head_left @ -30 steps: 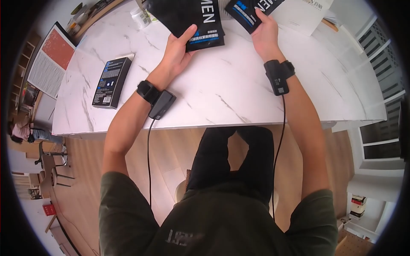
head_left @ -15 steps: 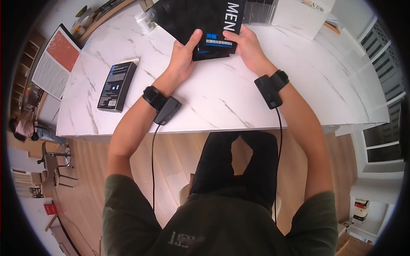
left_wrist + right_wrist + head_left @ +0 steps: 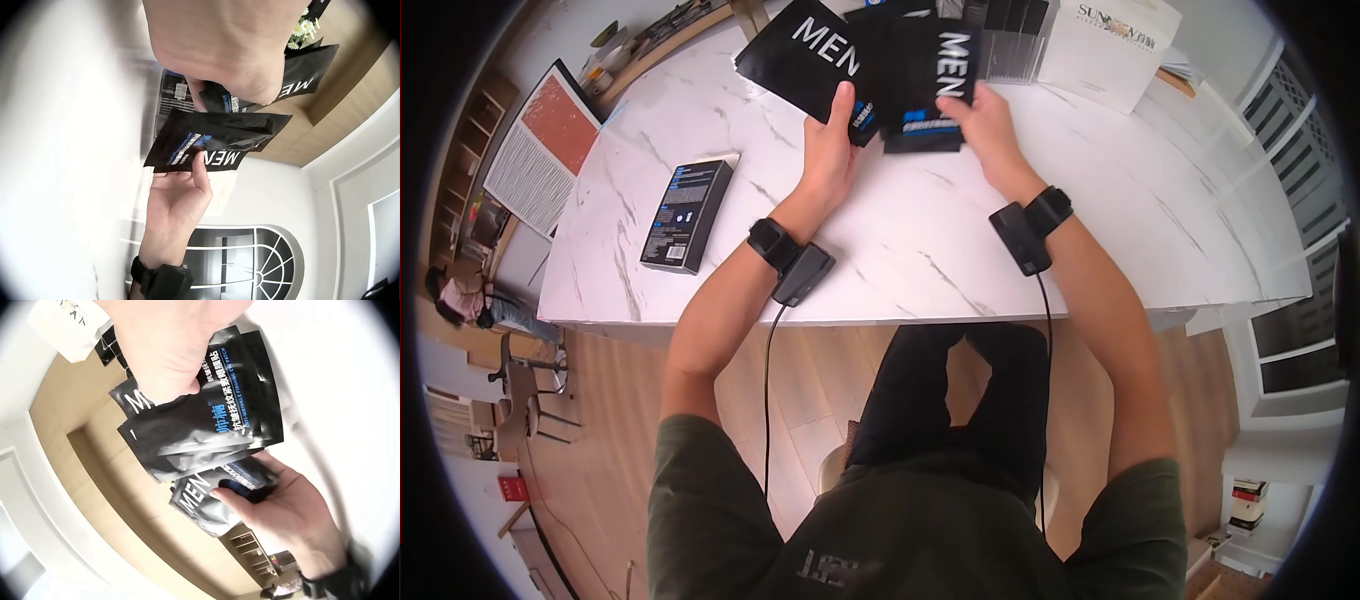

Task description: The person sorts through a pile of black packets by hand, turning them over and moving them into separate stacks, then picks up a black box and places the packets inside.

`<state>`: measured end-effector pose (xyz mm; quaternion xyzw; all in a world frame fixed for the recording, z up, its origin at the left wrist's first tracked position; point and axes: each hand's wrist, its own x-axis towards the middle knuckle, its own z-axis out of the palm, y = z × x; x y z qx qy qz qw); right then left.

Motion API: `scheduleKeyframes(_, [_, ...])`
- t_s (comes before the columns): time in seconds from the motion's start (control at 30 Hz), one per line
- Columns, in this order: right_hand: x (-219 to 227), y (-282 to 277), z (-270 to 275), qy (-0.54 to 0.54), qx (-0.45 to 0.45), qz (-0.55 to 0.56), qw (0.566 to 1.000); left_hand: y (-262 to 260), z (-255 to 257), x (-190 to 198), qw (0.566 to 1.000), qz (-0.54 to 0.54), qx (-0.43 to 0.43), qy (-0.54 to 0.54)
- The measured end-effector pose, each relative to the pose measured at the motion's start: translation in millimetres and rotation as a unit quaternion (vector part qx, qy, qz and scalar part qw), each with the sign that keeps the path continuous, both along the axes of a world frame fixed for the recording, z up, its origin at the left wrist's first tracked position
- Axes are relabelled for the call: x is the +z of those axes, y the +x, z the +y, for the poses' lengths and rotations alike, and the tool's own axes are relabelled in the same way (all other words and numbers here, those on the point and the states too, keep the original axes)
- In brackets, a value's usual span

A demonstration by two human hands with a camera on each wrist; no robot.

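Observation:
Black foil eye-patch sachets printed MEN are in both hands above the marble-look table (image 3: 820, 285). My left hand (image 3: 830, 155) pinches a sachet (image 3: 795, 55), thumb on its face, tilted to the left. My right hand (image 3: 992, 135) grips overlapping sachets (image 3: 915, 80), its thumb across the front one. In the right wrist view, the front sachet (image 3: 200, 434) covers part of another behind it, and the left hand's sachet (image 3: 209, 503) sits just below. Another black packet (image 3: 885, 8) shows between them at the top edge, mostly hidden. A black box (image 3: 688, 215) with blue print lies to the left.
A white printed carton (image 3: 1105, 55) stands at the back right, beside a clear plastic organiser (image 3: 1012, 58). A board with a red picture and text (image 3: 550, 140) stands off the table's left side. Cables hang from both wrist cameras.
My right hand has come left with its sachets, which overlapped the left hand's half a second ago. Now the two groups are fanned apart, the left one turned leftward.

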<state>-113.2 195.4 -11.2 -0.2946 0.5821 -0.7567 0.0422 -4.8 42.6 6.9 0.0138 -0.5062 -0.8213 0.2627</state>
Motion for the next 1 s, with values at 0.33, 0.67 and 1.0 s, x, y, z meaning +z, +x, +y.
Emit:
scheduleKeyframes(0.33, [-3,4,1,0.039,0.054,0.032,0.997,-1,-3,-3,0.997,-0.052,-0.008,-0.061])
scheduleKeyframes(0.67, [12,-5,10,-0.143,0.014,0.04,0.989,-7,-8,-9,0.991,-0.061,0.058,-0.1])
scheduleKeyframes(1.0, [3,1,7,0.035,0.039,0.03,0.998,4,5,0,0.995,-0.049,-0.011,-0.089])
